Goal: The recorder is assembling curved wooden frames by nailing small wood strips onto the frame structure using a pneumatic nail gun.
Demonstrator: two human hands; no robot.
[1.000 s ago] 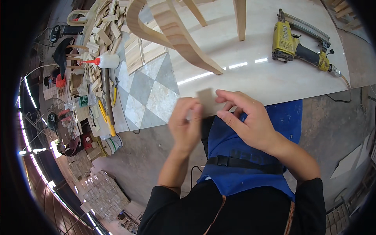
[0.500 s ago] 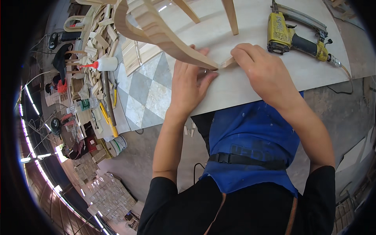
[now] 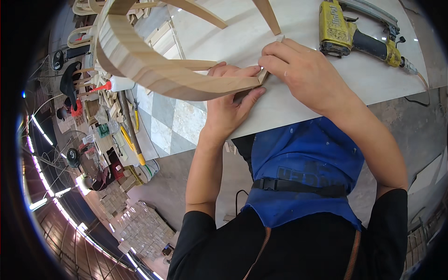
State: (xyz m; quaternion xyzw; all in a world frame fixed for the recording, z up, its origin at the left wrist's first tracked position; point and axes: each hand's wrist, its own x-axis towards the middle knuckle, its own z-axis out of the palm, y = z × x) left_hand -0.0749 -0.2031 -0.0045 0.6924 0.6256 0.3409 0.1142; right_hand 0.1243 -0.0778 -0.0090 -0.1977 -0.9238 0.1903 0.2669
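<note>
Two grips: left hand (image 3: 227,111) on curved frame (image 3: 161,74), right hand (image 3: 302,70) on wood strip (image 3: 264,76); white bottle (image 3: 122,84), contents hidden.

One fisheye view looks steeply down from the wearer's head — near enough that the hands (image 3: 301,70) loom large in the upper middle, with the blue apron (image 3: 303,151) below centre — and wide enough to catch strip lights (image 3: 38,123) along the left rim.

Slim white tube lights (image 3: 38,204) glare at left. Soft shadows mark the bright, pale, smooth tabletop (image 3: 298,108). Fisheye distortion bends the black-rimmed edges.
</note>
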